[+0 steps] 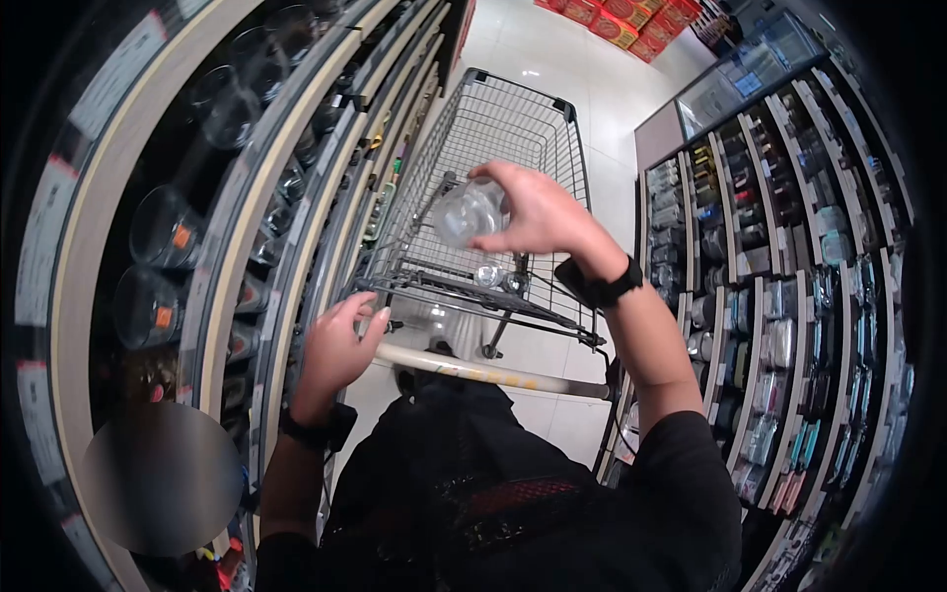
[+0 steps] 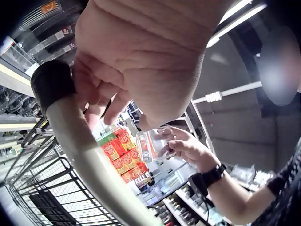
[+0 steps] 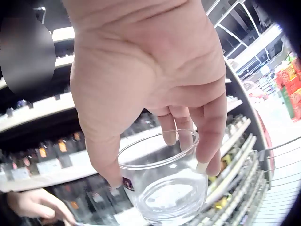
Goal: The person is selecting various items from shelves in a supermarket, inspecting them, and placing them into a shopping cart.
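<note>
The right hand [image 3: 150, 80] looms closest in its own wrist view, thumb on one side and fingers on the other, gripping a clear glass [image 3: 169, 200] near its rim. The glass is mouth up and looks unfilled; from the head it shows in front of the cart [image 1: 577, 148], though its height above the basket cannot be told. The left hand [image 1: 340, 340], fingers loosely bent and holding nothing visible, is at the end of the handle [image 1: 464, 370]; whether it rests there is unclear. Beyond, more glasses [image 1: 163, 227] line the left shelf [image 1: 222, 340], packaged goods fill the right shelves [image 1: 769, 237], and red boxes [image 1: 631, 25] stand ahead. The step seems to be handling or looking over the glass; a next move calls for a steady pinch and clearance from the wire sides.
</note>
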Available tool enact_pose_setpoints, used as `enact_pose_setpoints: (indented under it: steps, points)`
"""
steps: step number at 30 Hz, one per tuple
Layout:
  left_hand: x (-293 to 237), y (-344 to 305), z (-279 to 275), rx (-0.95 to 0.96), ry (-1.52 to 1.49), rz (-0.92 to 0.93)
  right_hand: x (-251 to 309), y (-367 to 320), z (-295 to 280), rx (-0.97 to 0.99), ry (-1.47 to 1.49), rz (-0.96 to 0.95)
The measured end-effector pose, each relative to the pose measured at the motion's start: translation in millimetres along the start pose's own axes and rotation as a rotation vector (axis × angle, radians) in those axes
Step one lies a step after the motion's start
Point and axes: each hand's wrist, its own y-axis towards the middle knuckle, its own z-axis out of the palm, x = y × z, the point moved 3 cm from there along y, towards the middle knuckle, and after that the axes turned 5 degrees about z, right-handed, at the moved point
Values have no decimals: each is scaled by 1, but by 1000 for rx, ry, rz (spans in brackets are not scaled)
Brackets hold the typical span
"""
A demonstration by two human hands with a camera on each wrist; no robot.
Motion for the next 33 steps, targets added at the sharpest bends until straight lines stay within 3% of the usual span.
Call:
enact_pose_setpoints:
  steps: [2,3,8,10,12,16,24,33]
  points:
    - [-6,4,7,-101,380,324,-44,11,8,23,-15,80]
    - [-9,9,17,-100,401,408,-76,15,17,71,-99,148]
    - [0,15,45,107,535,356,-215,20,106,244,-227,336]
    - [3,14,46,129,542,146,-269,13,147,310,-231,389]
    - [5,11,47,117,502,244,-299,1,177,397,-242,500]
    - [5,12,44,120,515,246,-330,-11,228,546,-224,605]
    - [-8,23,37,175,536,177,-368,-19,299,582,-294,624]
    - [-7,27,39,186,514,202,-386,-32,320,608,-302,634]
